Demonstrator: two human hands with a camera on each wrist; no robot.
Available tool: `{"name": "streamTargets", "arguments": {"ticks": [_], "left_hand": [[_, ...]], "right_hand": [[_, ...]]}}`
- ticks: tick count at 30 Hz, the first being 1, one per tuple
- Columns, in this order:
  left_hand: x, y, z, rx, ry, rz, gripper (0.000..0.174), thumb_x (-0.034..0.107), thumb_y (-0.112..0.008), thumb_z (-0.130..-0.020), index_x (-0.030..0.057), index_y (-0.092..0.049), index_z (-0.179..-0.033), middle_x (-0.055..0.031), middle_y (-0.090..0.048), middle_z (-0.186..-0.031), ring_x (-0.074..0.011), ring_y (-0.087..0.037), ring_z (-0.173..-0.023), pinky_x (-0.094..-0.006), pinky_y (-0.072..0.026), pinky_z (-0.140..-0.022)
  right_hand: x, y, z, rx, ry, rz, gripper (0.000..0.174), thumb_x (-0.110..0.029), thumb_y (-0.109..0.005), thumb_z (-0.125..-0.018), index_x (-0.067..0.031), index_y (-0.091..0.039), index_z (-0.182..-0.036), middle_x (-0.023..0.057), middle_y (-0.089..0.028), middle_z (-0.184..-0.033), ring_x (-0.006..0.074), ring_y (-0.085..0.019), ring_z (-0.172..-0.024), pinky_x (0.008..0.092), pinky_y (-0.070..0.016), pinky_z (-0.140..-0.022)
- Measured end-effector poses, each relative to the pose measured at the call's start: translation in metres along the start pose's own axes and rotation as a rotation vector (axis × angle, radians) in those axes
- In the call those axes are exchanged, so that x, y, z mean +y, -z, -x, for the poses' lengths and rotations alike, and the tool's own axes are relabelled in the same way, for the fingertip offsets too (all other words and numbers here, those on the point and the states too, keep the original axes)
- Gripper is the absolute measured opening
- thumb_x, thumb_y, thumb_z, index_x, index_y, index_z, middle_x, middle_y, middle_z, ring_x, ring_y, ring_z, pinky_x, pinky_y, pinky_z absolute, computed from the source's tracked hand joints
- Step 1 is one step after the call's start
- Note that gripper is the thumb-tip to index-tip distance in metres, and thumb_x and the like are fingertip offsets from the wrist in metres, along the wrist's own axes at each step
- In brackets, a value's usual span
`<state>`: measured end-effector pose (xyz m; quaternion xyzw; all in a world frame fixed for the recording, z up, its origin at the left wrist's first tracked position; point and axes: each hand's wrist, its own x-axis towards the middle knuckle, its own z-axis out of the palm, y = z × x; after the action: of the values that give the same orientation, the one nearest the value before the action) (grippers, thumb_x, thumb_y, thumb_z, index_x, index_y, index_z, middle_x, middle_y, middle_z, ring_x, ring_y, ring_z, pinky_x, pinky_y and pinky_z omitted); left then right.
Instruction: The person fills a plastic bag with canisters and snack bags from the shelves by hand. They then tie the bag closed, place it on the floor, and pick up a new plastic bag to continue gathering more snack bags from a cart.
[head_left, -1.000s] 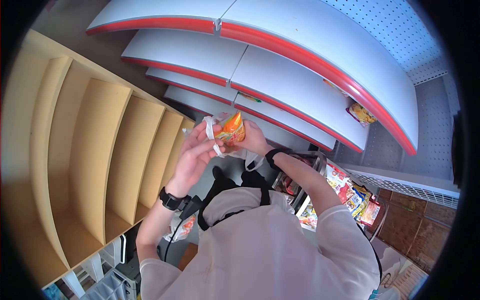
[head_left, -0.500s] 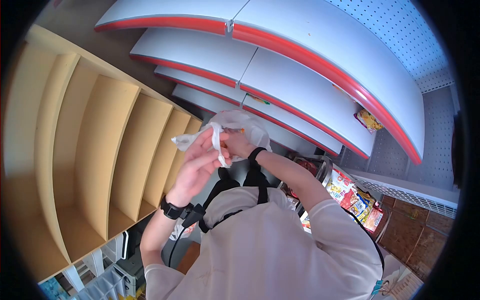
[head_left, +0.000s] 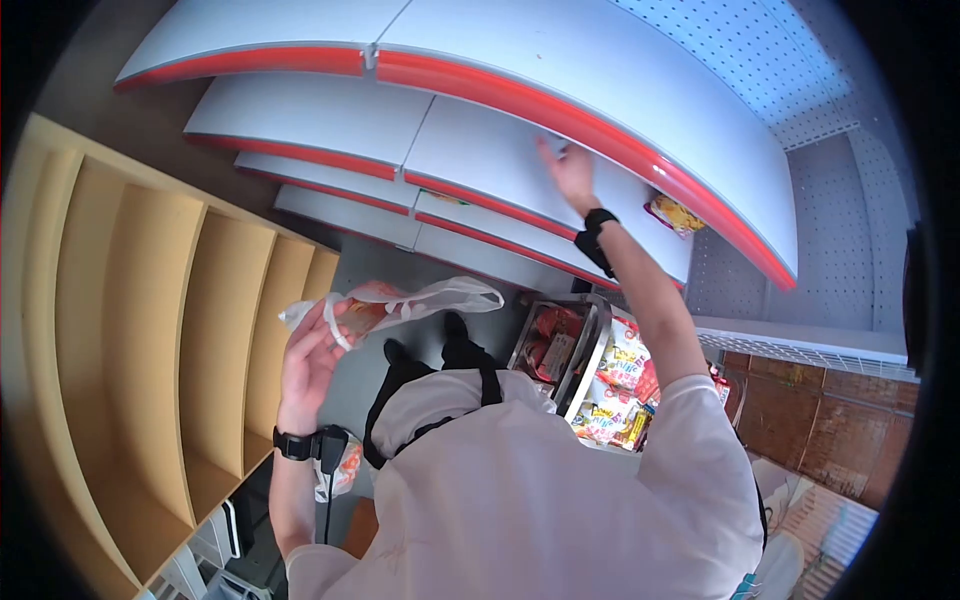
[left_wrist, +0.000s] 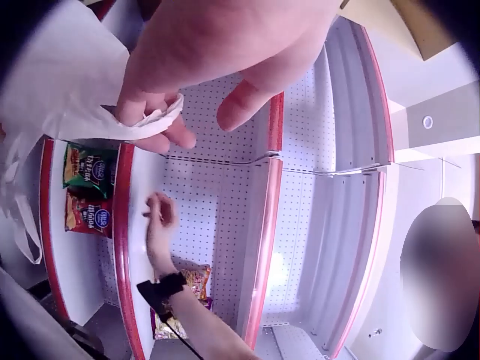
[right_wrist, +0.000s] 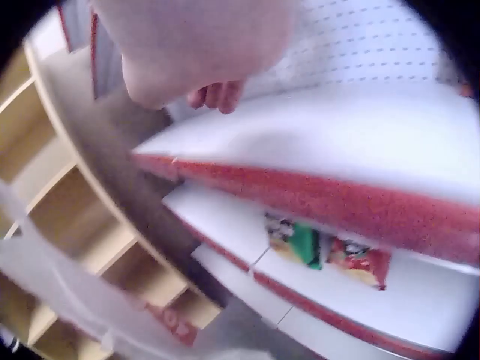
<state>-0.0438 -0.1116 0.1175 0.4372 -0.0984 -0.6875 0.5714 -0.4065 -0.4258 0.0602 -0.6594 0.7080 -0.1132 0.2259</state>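
Observation:
My left hand [head_left: 310, 365] has its fingers hooked through the handle of a white plastic bag [head_left: 455, 292], with something orange-red [head_left: 362, 312] showing inside. In the left wrist view the bag [left_wrist: 64, 75] hangs from the curled fingers. My right hand [head_left: 572, 178] is stretched out over a white, red-edged shelf, holding nothing, with its fingers loosely bent in the left wrist view. To its right on the same shelf lies a yellow and purple snack packet [head_left: 677, 215]. A green packet [left_wrist: 90, 169] and a red packet [left_wrist: 88, 215] sit one shelf lower.
A wooden shelf unit [head_left: 225, 340] stands at the left. By my right side is a metal-rimmed container [head_left: 590, 375] with several bright snack packets. Another bag [head_left: 345, 470] is on the floor beside my left forearm.
My right hand held an orange snack packet by the bag, then went inside it. Now it has come out without the packet and reaches across the shelf. My left hand still grips the bag.

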Motion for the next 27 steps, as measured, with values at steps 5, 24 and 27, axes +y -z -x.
{"name": "streamTargets", "arguments": {"ticks": [5,24,27], "left_hand": [[0.002,0.011,-0.004,0.079,-0.029,0.032,0.048,0.010,-0.048,-0.092,-0.0021,-0.035,-0.137,-0.0173,-0.053,-0.126,-0.0201,-0.059,-0.093,-0.0346,-0.0483,-0.087],[0.014,-0.006,0.004,0.154,-0.012,-0.062,0.046,0.011,-0.047,-0.092,-0.0029,-0.037,-0.135,-0.0174,-0.054,-0.125,-0.0209,-0.060,-0.092,-0.0360,-0.0495,-0.086],[0.014,-0.005,0.005,0.151,-0.014,-0.074,0.046,0.012,-0.047,-0.092,-0.0031,-0.037,-0.134,-0.0180,-0.053,-0.125,-0.0223,-0.061,-0.094,-0.0385,-0.0501,-0.087]], "right_hand": [[0.145,0.005,-0.038,0.562,0.200,0.038,0.031,-0.025,-0.046,-0.093,-0.0047,-0.059,-0.112,0.0184,-0.059,-0.112,0.0307,-0.054,-0.110,0.0458,-0.0440,-0.089],[0.233,0.013,-0.097,0.288,-0.050,0.311,0.048,-0.027,-0.061,-0.086,-0.0016,-0.050,-0.126,0.0168,-0.059,-0.115,0.0299,-0.053,-0.112,0.0442,-0.0427,-0.094],[0.239,0.021,-0.099,0.295,-0.022,0.228,0.051,-0.028,-0.063,-0.085,-0.0007,-0.050,-0.126,0.0167,-0.060,-0.114,0.0293,-0.054,-0.111,0.0430,-0.0430,-0.094]]}}
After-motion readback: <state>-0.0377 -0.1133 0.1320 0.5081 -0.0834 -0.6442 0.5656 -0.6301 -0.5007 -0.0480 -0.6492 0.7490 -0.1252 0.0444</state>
